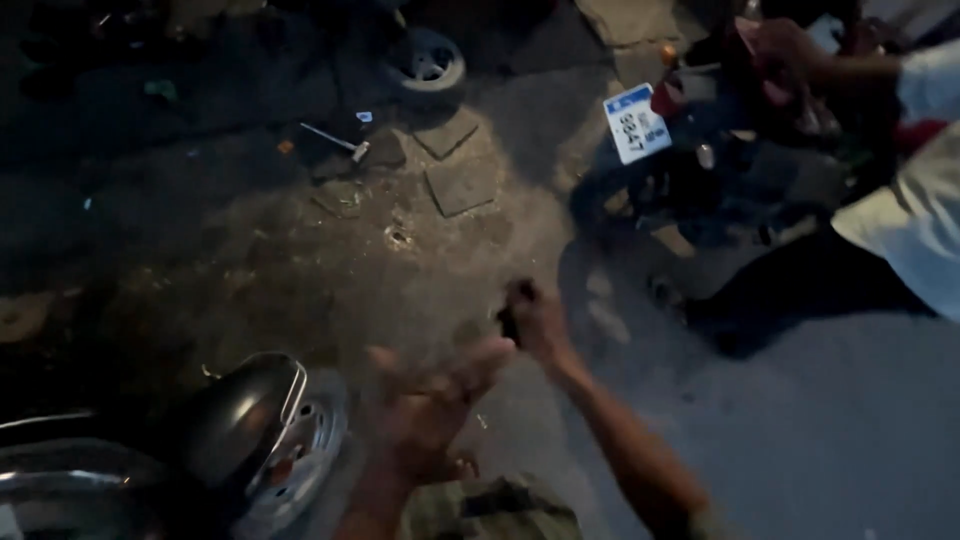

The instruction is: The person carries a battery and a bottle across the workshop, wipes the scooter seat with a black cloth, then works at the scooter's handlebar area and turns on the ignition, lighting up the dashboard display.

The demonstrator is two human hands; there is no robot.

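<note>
While the left hand [435, 395] hangs open, fingers spread, blurred, the right hand [535, 320] is clamped on a small dark object [512, 305], kind unclear, above the pavement [300, 260]. Scooter wheel [285, 440] lower left; loose wheel [425, 62] and hammer [335, 140] farther off; another person's sleeve [920, 200] by a scooter w/ plate [636, 122], right.

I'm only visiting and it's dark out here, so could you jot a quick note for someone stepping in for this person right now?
Left hand: open, palm up, empty, blurred.
Right hand: fingers closed around a small dark object; too dark to tell what it is.
Nearby: scooter wheel with mudguard at lower left; a hammer lies on the ground farther off; another person's hand rests on a second scooter with a number plate.
Done or left: cannot tell from this view.
</note>
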